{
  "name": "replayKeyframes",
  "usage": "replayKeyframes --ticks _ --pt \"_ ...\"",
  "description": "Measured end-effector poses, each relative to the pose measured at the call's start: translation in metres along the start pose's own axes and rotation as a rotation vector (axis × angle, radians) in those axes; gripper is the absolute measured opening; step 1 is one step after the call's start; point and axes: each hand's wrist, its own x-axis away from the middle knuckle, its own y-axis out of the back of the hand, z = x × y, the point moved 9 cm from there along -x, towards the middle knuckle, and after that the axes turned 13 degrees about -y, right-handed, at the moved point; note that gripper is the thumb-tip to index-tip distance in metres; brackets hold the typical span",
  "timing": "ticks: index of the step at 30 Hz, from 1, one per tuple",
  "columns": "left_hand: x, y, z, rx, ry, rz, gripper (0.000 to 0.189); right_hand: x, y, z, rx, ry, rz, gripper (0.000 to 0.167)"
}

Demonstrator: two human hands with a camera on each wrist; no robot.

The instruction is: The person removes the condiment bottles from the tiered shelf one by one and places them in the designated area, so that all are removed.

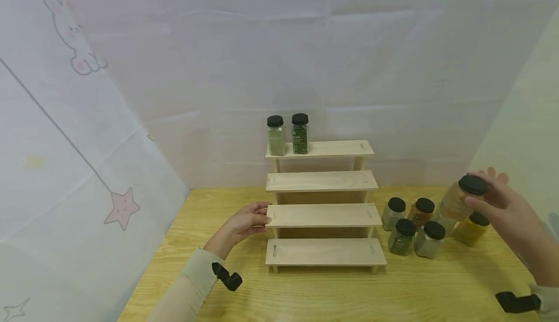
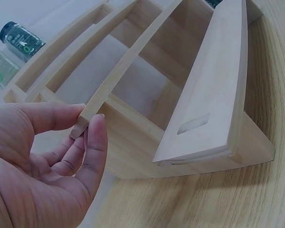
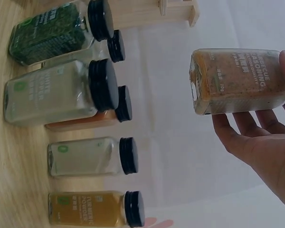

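Note:
My left hand (image 1: 245, 222) pinches the left end of a tier on the pale wooden four-tier rack (image 1: 323, 215), the second tier from the bottom. In the left wrist view, thumb and fingers grip that board's end from both sides. Over at the right, my right hand (image 1: 513, 210) holds a barbecue seasoning jar (image 3: 242, 80) by its black-lidded end. The jar is raised above the table and tilted; orange-brown seasoning shows through its glass. Below and beside it, several spice jars with black lids stand on the table, among them a turmeric powder jar (image 3: 88, 209) and a green-filled jar (image 1: 402, 237).
Two jars stand on the top tier's left half: a pale green one (image 1: 276, 137) and a dark green one (image 1: 300, 135). The rack stands on a wood-grain table (image 1: 305, 297). Behind it hangs a pale sheet (image 1: 218, 84), with another printed sheet at left.

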Motion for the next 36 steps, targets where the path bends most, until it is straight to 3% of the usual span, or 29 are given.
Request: replayKeyframes --ticks 14,21,24,31,36 --pt "0.003 -0.002 -0.001 -0.001 0.010 0.011 0.068 0.013 0.006 -0.034 0.105 -0.077 -0.025 0.064" --pt "0.004 -0.001 -0.002 0.007 0.004 0.016 0.070 0.015 0.003 -0.038 -0.018 0.022 0.034 0.064" --pt "0.003 -0.001 -0.002 0.006 0.001 0.016 0.070 0.015 0.001 -0.047 -0.070 0.017 0.050 0.065" --pt "0.003 -0.001 -0.001 -0.002 -0.003 0.010 0.066 0.020 0.002 -0.069 0.011 -0.011 0.040 0.063" --pt "0.003 -0.002 0.000 0.001 0.000 0.007 0.066 0.022 0.001 -0.079 -0.021 -0.013 0.050 0.064"
